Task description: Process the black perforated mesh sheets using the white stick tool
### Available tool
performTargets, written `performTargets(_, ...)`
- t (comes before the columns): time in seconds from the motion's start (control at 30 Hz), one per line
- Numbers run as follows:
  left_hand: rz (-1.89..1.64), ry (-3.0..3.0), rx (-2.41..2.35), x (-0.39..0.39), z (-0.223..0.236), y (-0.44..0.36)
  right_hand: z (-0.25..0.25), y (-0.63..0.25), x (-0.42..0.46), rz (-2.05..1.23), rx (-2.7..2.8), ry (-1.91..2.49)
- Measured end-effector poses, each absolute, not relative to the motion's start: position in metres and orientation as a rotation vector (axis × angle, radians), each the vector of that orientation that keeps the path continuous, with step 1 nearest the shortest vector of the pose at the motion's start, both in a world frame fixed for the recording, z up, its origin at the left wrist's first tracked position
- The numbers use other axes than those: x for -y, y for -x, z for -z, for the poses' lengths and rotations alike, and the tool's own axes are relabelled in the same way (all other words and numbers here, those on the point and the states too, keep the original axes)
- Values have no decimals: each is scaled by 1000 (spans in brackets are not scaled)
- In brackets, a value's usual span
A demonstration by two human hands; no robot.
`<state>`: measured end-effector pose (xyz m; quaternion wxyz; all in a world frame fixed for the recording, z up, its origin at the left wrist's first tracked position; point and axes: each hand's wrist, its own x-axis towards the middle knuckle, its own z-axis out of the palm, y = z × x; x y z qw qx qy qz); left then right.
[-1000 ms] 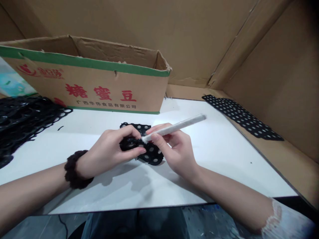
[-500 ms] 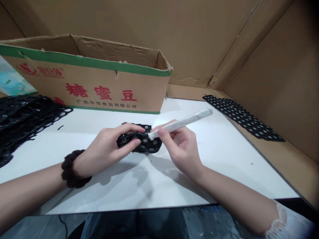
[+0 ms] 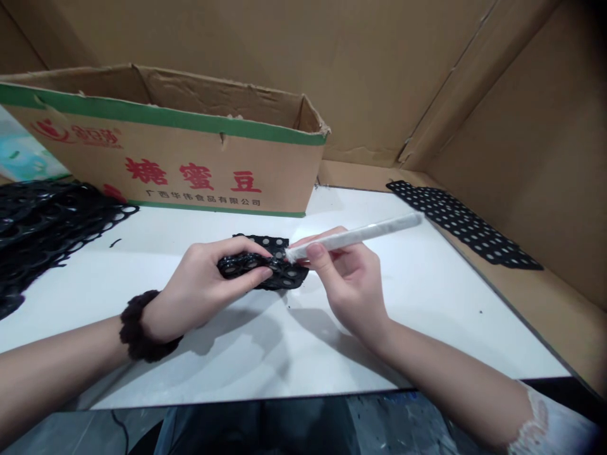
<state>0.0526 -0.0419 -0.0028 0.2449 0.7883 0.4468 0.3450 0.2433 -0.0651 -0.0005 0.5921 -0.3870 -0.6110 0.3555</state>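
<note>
My left hand [image 3: 208,278] grips a small black perforated rubber sheet [image 3: 275,268] just above the white table [image 3: 427,297]; thumb and fingers pinch its left end. My right hand [image 3: 348,278] holds a thin white stick [image 3: 360,235] like a pen. The stick's tip touches the sheet's upper right edge, and its far end points right and away. A dark scrunchie sits on my left wrist.
An open cardboard box [image 3: 190,164] with red characters and a green band stands behind the hands. A heap of black perforated sheets [image 3: 42,221] lies at the left. A long black perforated strip [image 3: 465,224] rests by the right cardboard wall [image 3: 535,145].
The sheet has tipped flatter and been lifted slightly. My right hand has shifted right and swung the stick to a lower angle, its tip staying at the sheet's edge.
</note>
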Motion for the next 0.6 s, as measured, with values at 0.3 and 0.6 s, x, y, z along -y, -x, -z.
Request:
performTargets(0.3, -975, -2183, -1230, 43, 4, -54, 5, -244, 65, -760, 1527, 828)
performTargets(0.6, -1009, -2231, -1230, 45, 7, -52, 2, -244, 67, -647, 1622, 892)
